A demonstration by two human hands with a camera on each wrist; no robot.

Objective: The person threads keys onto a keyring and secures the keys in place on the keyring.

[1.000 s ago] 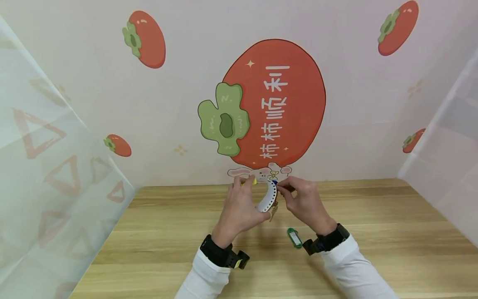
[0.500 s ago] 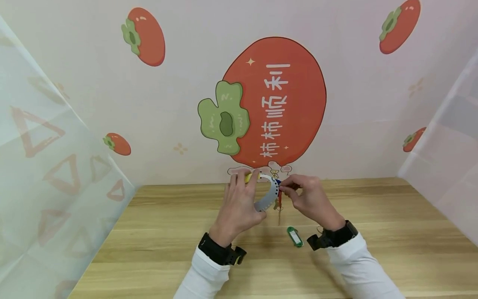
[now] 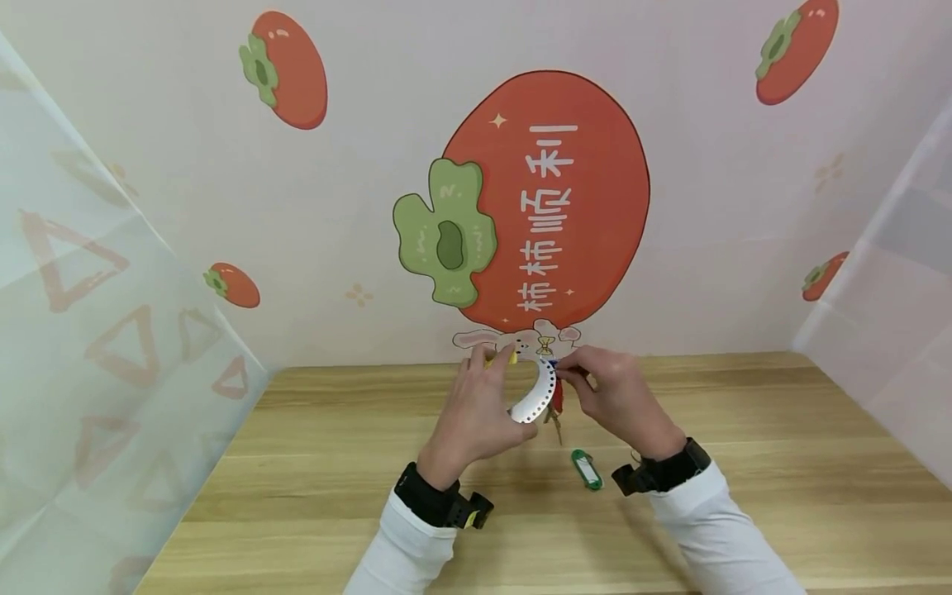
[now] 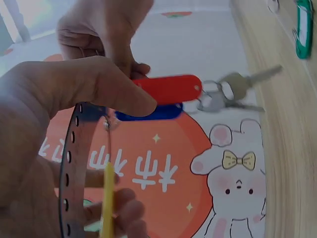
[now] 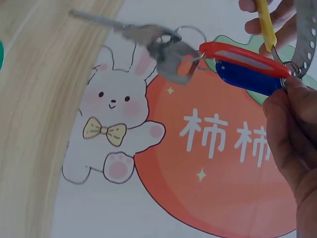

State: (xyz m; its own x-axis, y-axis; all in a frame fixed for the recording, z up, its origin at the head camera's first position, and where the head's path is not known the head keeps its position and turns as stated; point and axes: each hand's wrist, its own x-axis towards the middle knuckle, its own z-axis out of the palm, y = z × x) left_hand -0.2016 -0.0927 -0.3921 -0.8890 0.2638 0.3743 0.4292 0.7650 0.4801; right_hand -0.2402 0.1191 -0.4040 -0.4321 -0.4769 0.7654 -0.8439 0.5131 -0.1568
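The left hand [image 3: 476,409] gripped a curved perforated strip [image 3: 540,395] above the wooden table [image 3: 744,463], while the right hand [image 3: 617,401] pinched a red key tag [image 5: 242,58] at the strip's end (a blue tag [image 5: 245,77] beside it), seemingly mid-threading; next likely called for aligning ring and hole. A green tag [image 3: 587,470] lay on the table.

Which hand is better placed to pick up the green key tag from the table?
The right hand, probably. The green key tag lies on the table just beside the right wrist, while the left hand grips the white holed strip and sits farther away. The right hand first must release the red tag.
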